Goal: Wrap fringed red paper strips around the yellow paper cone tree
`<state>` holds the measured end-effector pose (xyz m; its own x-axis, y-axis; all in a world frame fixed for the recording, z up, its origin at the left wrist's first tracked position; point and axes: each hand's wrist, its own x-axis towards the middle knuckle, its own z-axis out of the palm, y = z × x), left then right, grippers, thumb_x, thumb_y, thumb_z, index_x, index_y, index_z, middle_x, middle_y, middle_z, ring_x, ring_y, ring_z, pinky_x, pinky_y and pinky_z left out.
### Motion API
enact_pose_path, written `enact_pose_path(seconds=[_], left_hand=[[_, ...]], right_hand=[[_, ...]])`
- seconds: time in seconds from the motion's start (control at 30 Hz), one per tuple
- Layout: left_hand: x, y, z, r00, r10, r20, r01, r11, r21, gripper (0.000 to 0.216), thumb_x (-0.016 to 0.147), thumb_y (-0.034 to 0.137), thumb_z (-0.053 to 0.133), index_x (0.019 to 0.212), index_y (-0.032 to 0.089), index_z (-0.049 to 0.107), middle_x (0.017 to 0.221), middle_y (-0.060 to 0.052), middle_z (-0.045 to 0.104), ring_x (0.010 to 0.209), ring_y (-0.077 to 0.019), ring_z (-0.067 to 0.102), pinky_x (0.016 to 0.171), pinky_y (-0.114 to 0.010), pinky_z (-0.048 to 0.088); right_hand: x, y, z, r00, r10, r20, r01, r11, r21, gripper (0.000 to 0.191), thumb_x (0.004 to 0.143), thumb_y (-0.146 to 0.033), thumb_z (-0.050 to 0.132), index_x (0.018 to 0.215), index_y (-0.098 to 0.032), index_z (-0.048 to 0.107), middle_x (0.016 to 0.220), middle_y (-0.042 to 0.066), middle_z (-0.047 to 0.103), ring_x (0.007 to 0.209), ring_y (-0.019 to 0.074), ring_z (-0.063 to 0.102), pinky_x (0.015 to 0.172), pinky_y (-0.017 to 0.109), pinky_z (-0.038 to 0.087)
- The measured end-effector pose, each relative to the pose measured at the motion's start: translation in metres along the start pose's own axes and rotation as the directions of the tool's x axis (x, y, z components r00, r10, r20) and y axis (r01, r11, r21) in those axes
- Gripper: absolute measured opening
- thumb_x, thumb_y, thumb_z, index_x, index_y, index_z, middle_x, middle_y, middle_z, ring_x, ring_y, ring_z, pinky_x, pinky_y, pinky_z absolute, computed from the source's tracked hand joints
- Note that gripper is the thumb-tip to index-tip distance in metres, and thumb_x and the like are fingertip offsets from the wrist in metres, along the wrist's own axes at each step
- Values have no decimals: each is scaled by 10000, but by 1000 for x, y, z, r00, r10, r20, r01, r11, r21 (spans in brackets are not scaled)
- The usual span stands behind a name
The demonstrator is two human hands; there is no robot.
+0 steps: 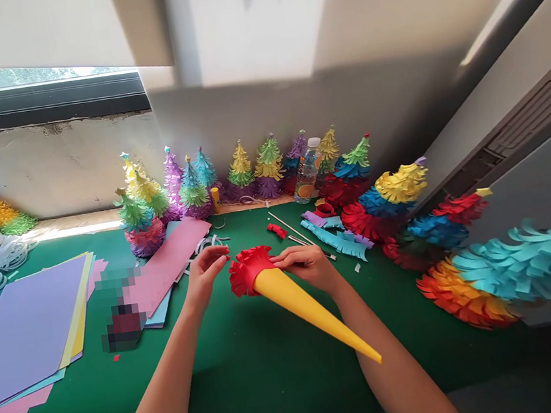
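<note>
A yellow paper cone (313, 309) points toward me and to the right, its wide end wrapped in a red fringed paper strip (250, 270). My right hand (307, 264) pinches the wide end of the cone where the red fringe meets the yellow paper. To the left of the fringe, apart from it, is my left hand (207, 268). Its thumb and fingers come together in a pinch, and I cannot make out anything between them. Beyond the cone lie a small red paper scrap (277, 231) and blue fringed strips (337, 239).
Coloured paper sheets (23, 324) and pink strips (172, 263) lie at left on the green table (257, 383). White tape strips (0, 257) are tangled behind them. Fringed paper trees (271, 167) line the back and right, near a plastic bottle (307, 172) and a glue stick (216, 200).
</note>
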<state>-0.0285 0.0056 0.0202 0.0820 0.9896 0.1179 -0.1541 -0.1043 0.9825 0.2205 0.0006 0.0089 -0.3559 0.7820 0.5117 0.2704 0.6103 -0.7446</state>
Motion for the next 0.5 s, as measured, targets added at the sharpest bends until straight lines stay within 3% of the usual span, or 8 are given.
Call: enact_pose_path(seconds=[0.3,0.4,0.5], left_hand=[[4,-5,-5,999,15,-36,-15,1000,-19,286,664,365,701,874,174,668,915,-58,678,858,-208,625,827,-337,470],[4,-6,-6,998,18,-55,-18,1000,-10,282,668,361,695,872,168,670,906,-59,678,838,-200,623,806,-325,472],[5,-7,-6,997,21,-69,-22,1000,-13,266,669,349,691,862,168,674,891,-54,674,829,-190,616,801,-314,470]], right_hand=[[-1,-8,-1,998,-55,-23,53,996,-69,143,806,-207,592,805,-242,731,868,52,733,812,186,692,720,301,563],[-1,-4,0,999,-19,-33,20,999,27,133,793,-249,603,796,-219,733,832,53,731,785,200,692,690,307,562],[-2,2,3,989,102,-107,-84,983,163,143,740,-313,644,743,-198,729,683,33,708,633,198,666,555,298,543]])
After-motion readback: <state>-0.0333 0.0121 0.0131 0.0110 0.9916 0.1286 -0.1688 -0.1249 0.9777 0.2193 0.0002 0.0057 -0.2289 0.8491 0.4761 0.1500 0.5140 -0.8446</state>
